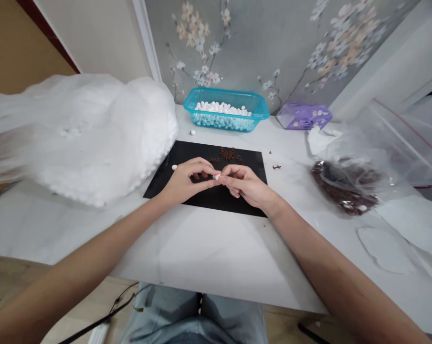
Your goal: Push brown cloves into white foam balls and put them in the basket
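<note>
Left hand (pixel 186 181) and right hand (pixel 249 185) pinch one small white ball (pixel 217 177) between fingertips, above the black mat (pixel 216 204). For doing this well, the pinch should be light, and both wrists should rest steady.

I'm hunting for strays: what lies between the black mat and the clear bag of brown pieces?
A few small brown bits lie loose on the white tabletop between the black mat and the clear bag; the head view shows them.

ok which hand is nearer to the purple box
Right hand, which is in front and left of the purple box; the left hand is farther left.
</note>
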The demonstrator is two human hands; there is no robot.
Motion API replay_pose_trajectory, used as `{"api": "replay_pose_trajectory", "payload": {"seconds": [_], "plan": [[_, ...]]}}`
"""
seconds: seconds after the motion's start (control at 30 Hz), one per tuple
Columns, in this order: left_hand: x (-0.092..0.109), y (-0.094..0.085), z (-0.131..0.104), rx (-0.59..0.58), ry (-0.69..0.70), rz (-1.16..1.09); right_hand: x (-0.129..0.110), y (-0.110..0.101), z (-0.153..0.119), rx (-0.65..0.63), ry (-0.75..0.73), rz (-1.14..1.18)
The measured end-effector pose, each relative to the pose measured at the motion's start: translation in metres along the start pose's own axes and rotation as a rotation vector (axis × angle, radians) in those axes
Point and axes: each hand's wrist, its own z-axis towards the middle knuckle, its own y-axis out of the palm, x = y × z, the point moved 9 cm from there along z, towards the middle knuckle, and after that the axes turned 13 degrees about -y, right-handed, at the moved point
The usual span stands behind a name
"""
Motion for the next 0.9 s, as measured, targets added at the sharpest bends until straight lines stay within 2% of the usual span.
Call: {"api": "replay_pose_trajectory", "payload": {"seconds": [0.2,0.33,0.4,0.47,0.57,0.67,0.83,0.9], "plan": [[0.002,0.000,-0.001,0.000,0.019,0.020,-0.002,0.002,0.000,-0.004,-0.003,0.036],[-0.005,-0.009,0.005,-0.013,-0.031,0.154,-0.004,-0.006,0.002,0.091,-0.040,0.108],[-0.018,-0.020,0.010,0.014,-0.118,0.246,-0.004,-0.013,0.002,0.171,-0.052,0.145],[-0.039,-0.034,0.014,0.046,-0.270,0.306,-0.003,-0.019,0.002,0.224,-0.053,0.168],[-0.072,-0.043,0.015,0.007,-0.498,0.316,-0.003,-0.020,0.003,0.238,-0.049,0.181],[-0.083,-0.041,0.015,-0.066,-0.538,0.287,-0.002,-0.019,0.003,0.227,-0.047,0.172],[-0.075,-0.032,0.012,-0.161,-0.550,0.058,-0.001,-0.019,0.003,0.209,-0.043,0.148],[-0.074,-0.031,0.011,-0.160,-0.585,-0.059,-0.001,-0.019,0.003,0.203,-0.046,0.149]]}}
